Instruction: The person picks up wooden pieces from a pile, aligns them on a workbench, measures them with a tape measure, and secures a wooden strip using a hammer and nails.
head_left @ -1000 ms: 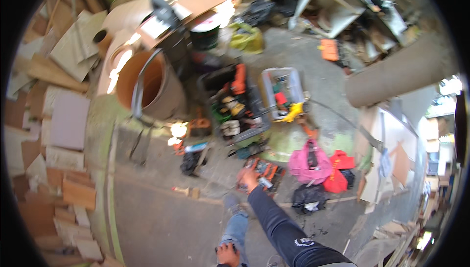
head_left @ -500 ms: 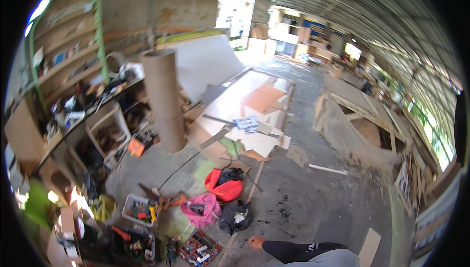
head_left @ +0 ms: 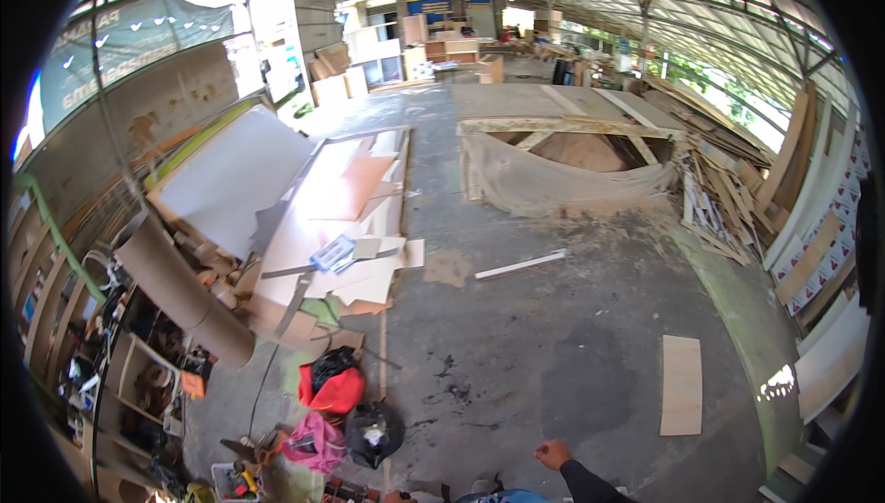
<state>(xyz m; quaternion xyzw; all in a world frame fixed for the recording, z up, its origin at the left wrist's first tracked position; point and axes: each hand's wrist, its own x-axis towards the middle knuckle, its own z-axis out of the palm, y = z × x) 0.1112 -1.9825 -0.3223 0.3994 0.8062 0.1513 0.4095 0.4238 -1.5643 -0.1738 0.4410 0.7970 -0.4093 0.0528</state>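
The fingers of the bare right hand [head_left: 554, 454] are seen loosely bent, with nothing visibly gripped; how far they are parted cannot be told at this size. The hand is held out over the grey concrete floor [head_left: 498, 355], its dark sleeve [head_left: 590, 485] stretched toward the lower edge, perhaps for balance. What seems to be the left hand [head_left: 398, 497] is almost wholly cut off by that edge, so its fingers cannot be judged. Near it, the black-and-orange tool case [head_left: 348, 491] is set on the floor and cropped too. Just beyond, a black plastic bag [head_left: 392, 438] with something white at its mouth, a pink cloth bag [head_left: 318, 443] and a red bag [head_left: 341, 399] are clustered, probably so that their contents can be reached from one spot. In the pale plastic bin [head_left: 218, 477], tools are gathered, presumably to be kept together. Farther out, a long brown cardboard tube [head_left: 189, 291] is tilted at the left, and a pale rectangular board [head_left: 681, 388] is laid flat at the right.

Compared with a second ago, when the tool case is touched by the right hand, that hand is now held well apart. The view is turned rightward, and the bags are shown lower than half a second ago.
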